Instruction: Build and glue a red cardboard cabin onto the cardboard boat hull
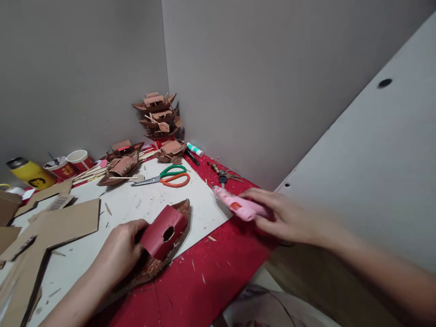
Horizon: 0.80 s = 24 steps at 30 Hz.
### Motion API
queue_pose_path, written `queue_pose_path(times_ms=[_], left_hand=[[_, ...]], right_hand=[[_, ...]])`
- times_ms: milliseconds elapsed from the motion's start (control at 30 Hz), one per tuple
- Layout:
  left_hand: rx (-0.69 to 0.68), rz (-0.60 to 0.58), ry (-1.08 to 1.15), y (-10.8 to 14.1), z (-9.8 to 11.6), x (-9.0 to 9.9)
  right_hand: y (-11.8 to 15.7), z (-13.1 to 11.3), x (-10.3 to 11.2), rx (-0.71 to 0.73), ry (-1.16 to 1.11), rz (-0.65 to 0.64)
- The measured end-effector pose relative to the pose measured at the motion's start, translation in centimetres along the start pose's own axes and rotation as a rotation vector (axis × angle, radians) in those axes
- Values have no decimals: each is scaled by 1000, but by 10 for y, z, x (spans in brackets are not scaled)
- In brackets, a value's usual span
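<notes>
My left hand [124,247] is closed on the side of a brown model boat [155,268], its fingers at the red cabin [163,231] with a rough dark hole in its wall. The boat rests partly on the white board and partly on the red tabletop. At the right, my right hand [275,213] grips a pink hot glue gun [238,204] near the table's right edge; the forearm is blurred. Green-and-orange-handled scissors [175,176] lie beyond the boat, with another small boat [122,165] to their left.
Cut cardboard [68,222] covers the left side. Several finished boats [160,106] are stacked in the far corner. Paper cups [80,159] and a yellow bottle [32,175] stand at the back left. Keys [223,178] lie by the grey wall, and scraps litter the red tabletop [204,290].
</notes>
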<state>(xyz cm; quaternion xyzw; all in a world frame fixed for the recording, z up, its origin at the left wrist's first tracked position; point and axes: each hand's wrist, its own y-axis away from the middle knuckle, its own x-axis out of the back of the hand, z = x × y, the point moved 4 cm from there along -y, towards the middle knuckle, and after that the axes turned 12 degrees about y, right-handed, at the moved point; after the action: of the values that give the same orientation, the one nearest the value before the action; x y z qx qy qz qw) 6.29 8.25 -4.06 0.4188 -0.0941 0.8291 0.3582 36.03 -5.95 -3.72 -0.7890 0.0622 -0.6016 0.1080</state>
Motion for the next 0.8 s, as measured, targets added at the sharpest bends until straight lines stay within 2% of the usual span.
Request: queue_pose_path(times_ms=[100,200,300,433,633,800], left_hand=[[-50,74,-146,4,-1,-5],[-175,183,-335,14,4,-10],[-367,232,-437,25,14,-15],[-557,284,-511,33,22,-18],[-579,293,-560,35,23,-20],[-541,230,-522,34,24,-19]], right_hand=[[-3,-2,20,-41,-255,66],[-14,-21,31,73,-402,-51],[-28,-45,35,274,-397,-142],[-43,-59,31,361,-356,-231],[-60,-58,15,378,-388,-327],[-70,-59,5,356,-382,-387]])
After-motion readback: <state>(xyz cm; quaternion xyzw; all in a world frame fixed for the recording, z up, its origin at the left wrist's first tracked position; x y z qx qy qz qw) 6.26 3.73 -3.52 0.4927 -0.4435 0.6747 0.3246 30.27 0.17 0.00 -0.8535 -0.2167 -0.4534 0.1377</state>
